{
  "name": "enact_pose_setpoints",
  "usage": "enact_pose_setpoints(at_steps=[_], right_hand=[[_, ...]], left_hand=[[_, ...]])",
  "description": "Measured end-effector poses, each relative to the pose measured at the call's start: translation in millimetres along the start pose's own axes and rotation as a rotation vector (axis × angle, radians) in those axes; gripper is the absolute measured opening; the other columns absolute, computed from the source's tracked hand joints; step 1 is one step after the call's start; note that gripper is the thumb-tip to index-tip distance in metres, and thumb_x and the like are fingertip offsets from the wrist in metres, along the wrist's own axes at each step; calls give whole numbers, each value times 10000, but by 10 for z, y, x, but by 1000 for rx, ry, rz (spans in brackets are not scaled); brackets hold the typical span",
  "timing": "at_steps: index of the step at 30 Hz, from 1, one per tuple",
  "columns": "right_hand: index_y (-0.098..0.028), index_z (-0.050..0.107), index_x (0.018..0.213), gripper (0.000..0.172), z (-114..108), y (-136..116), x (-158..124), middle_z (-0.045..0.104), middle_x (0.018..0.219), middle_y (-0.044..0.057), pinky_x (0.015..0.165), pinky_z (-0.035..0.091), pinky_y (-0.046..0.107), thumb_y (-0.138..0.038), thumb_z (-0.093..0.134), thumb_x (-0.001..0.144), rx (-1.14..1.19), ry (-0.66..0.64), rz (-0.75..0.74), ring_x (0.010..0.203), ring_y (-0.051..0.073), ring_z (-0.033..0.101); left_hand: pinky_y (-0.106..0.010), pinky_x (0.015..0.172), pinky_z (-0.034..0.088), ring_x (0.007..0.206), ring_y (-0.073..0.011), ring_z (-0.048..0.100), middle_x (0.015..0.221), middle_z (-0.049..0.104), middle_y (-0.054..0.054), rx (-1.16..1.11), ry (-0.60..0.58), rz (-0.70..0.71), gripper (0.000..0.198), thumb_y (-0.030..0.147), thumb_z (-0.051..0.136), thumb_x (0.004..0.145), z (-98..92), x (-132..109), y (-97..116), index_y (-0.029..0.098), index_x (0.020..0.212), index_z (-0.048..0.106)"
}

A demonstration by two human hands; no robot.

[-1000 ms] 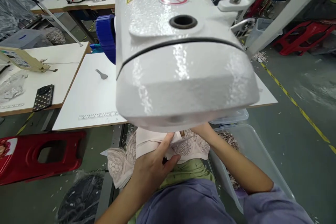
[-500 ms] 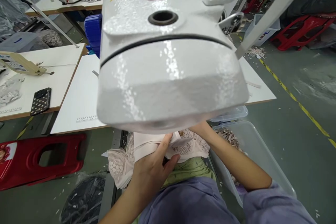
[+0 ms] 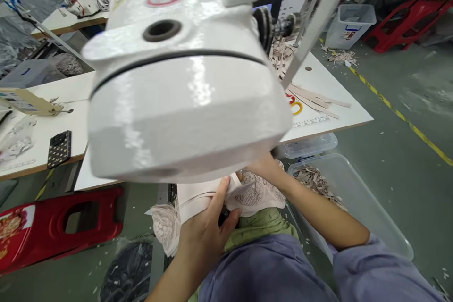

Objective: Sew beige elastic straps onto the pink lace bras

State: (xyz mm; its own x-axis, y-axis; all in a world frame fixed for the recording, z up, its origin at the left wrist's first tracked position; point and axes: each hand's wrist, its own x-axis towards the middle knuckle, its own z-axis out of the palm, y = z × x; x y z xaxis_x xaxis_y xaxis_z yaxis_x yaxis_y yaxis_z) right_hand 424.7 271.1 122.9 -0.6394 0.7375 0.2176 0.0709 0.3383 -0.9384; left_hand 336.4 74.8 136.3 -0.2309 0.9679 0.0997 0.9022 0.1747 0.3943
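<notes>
A big white sewing machine head fills the middle of the view and hides what lies beneath it. Below its front edge lies a pale pink lace garment. My left hand grips the garment's smooth pink band, forefinger stretched along it and thumb tucked under. My right hand reaches in from the right and rests on the lace right under the machine; its fingers are hidden.
A clear plastic bin with fabric scraps stands on the floor at my right. Pink strips and scissors lie on the white table. A red plastic stool lies at left, a phone on the neighbouring table.
The view has shifted, so the machine head now sits further left and more of the right table shows. My hands stay on the garment in nearly the same hold.
</notes>
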Motion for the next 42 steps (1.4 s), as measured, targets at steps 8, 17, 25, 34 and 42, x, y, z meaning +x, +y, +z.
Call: enact_pose_setpoints(at_steps=[8, 17, 25, 34, 42], right_hand=[[-209, 638, 911, 146, -31, 171, -205, 636, 1059, 56, 799, 493, 312, -343, 583, 903, 115, 171, 26, 867, 166, 594], [-212, 617, 875, 134, -38, 51, -368, 612, 953, 49, 747, 459, 316, -327, 563, 916, 139, 116, 35, 858, 179, 570], [-217, 599, 855, 87, 24, -5, -624, 605, 963, 53, 789, 461, 320, -277, 569, 911, 204, 73, 40, 935, 189, 567], [-212, 531, 795, 154, 81, -6, -782, 561, 867, 17, 755, 426, 299, -309, 629, 864, 191, 74, 25, 833, 166, 535], [-209, 532, 857, 240, 124, -71, -703, 595, 861, 31, 730, 428, 323, -437, 601, 823, 107, 105, 91, 801, 187, 551]], left_hand=[[-281, 739, 588, 1081, -261, 687, 1178, 721, -84, 59, 7, 47, 577, 376, 543, 961, -59, -54, -11, 245, 1498, 378], [-433, 908, 575, 1291, -333, 557, 1433, 532, -229, 170, 135, 84, 791, 433, 531, 961, 15, -68, -37, 142, 1568, 116], [-463, 914, 567, 1267, -368, 571, 1403, 553, -252, 219, 150, 117, 781, 423, 526, 964, 83, -45, 6, 106, 1562, 138], [-413, 779, 601, 1110, -350, 675, 1393, 571, -223, 212, 94, 105, 762, 435, 506, 965, 134, -70, 3, 153, 1567, 135], [-409, 783, 597, 1115, -352, 673, 1370, 573, -261, 140, 116, 55, 822, 437, 512, 953, 155, -91, -85, 93, 1572, 94]])
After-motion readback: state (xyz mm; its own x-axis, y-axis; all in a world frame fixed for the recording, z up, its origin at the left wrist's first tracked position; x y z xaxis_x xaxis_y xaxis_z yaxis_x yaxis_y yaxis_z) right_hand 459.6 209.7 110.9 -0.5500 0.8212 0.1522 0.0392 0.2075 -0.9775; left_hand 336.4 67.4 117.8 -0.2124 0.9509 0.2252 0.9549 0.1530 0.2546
